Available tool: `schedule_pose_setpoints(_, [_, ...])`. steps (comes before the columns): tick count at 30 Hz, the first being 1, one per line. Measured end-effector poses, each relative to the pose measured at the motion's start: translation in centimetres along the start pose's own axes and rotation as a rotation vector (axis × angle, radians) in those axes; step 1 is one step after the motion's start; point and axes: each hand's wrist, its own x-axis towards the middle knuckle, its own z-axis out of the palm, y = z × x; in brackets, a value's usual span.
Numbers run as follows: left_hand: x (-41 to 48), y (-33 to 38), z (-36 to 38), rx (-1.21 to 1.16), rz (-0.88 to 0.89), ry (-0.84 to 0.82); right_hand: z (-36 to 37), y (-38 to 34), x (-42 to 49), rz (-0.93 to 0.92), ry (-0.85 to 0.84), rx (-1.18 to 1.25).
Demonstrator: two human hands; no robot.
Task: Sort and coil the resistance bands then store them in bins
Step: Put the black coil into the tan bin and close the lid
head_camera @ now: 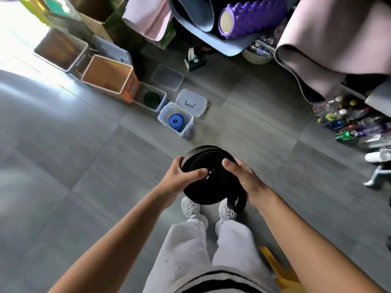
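Note:
I stand on grey floor tiles and hold a coiled black resistance band (208, 182) in front of me. My left hand (183, 174) grips its left side, thumb across the top. At the coil's right side my right hand (241, 178) grips it, and a loose end of the band hangs below that hand. A coiled blue band (176, 121) lies in a small clear bin (164, 118) on the floor ahead. To that bin's left, a second clear bin (161, 98) holds a coiled dark green band (151, 99).
An orange bin (127, 81) and a clear bin (82, 53) stand further left, with clear lids (191, 98) nearby. Rolled mats (317, 60) and a purple foam roller (251, 15) sit on a shelf at top right. Bottles (349, 125) lie on the floor at right. A yellow object (277, 269) lies beside my right leg.

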Motion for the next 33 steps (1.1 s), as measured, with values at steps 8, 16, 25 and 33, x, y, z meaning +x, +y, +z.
schedule_pose_setpoints(8, [-2.0, -0.6, -1.4, -0.119, 0.034, 0.142, 1.0, -1.9, 0.9, 0.202, -0.147, -0.075])
schedule_pose_setpoints(16, [-5.3, -0.3, -5.5, -0.295, 0.082, 0.283, 7.0, -4.0, 4.1, 0.242, -0.320, -0.197])
schedule_pose_setpoints(25, [-7.6, 1.5, -18.5, -0.423, 0.162, 0.448, 22.3, -5.3, 11.7, 0.203, -0.412, -0.245])
schedule_pose_setpoints(33, [-7.3, 3.9, -34.9, -0.406, 0.190, 0.461, 36.0, -5.8, 20.0, 0.227, -0.297, -0.345])
